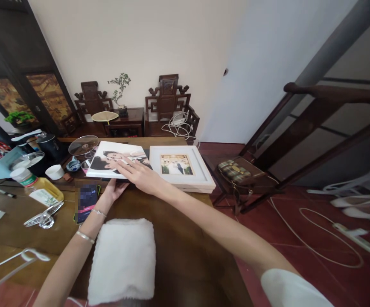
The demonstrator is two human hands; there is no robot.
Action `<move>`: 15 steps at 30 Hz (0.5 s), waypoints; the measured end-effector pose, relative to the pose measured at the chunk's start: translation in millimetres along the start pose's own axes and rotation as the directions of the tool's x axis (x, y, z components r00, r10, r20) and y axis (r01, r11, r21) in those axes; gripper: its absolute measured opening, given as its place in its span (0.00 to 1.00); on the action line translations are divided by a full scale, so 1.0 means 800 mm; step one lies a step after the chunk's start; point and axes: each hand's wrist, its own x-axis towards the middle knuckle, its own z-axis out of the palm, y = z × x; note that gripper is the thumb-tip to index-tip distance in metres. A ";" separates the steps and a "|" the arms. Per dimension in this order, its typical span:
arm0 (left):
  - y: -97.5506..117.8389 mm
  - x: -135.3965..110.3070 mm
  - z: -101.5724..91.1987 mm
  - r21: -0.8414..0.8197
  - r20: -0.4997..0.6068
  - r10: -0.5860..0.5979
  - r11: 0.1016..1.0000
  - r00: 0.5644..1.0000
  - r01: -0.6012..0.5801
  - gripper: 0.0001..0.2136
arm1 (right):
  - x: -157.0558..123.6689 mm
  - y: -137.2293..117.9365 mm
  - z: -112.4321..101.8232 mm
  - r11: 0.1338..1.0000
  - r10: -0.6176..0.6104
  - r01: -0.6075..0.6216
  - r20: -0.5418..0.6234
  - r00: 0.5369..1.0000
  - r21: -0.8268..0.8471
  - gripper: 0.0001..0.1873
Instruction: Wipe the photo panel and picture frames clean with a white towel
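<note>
A white photo album [130, 148], with a picture of people on its cover, lies slightly raised over the far part of the wooden table. My right hand [136, 172] rests flat on the cover, fingers stretched out. Under the album's near edge, my left hand [114, 192] grips it from below; part of its fingers is hidden. Directly right of the album sits a white framed wedding photo [176, 164]. A folded white towel [123, 260] lies on the table nearer to me, below my left hand.
Left of my hands are a phone [87, 202], a clear hair clip [45, 216], a bottle of yellow liquid [39, 187], a white cup [54, 172] and a small blue teapot [73, 164]. A wooden chair [316, 106] with a plaid bag [234, 170] stands to the right.
</note>
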 end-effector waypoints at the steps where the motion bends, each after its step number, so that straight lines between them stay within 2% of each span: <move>1: 0.002 -0.001 -0.001 0.018 -0.004 0.005 1.000 1.000 -0.005 0.11 | 0.001 0.000 -0.002 1.000 0.001 -0.001 0.003 1.000 0.001 0.29; 4: 0.013 -0.010 -0.005 0.074 -0.002 0.014 0.997 1.000 -0.013 0.11 | 0.005 0.001 -0.006 1.000 0.010 -0.010 -0.003 1.000 0.002 0.31; 7: 0.027 -0.032 -0.011 0.100 -0.010 0.052 0.994 0.999 -0.051 0.10 | 0.009 0.000 -0.011 1.000 0.020 -0.020 -0.021 1.000 0.003 0.34; 11: 0.033 -0.086 -0.027 0.120 -0.049 0.096 0.989 0.994 -0.089 0.07 | 0.016 0.002 -0.017 1.000 0.015 -0.015 -0.065 0.998 0.004 0.38; 15: 0.023 -0.151 -0.057 0.125 -0.091 0.152 0.982 0.984 -0.140 0.07 | 0.028 0.008 -0.019 1.000 0.003 -0.002 -0.066 0.998 0.008 0.40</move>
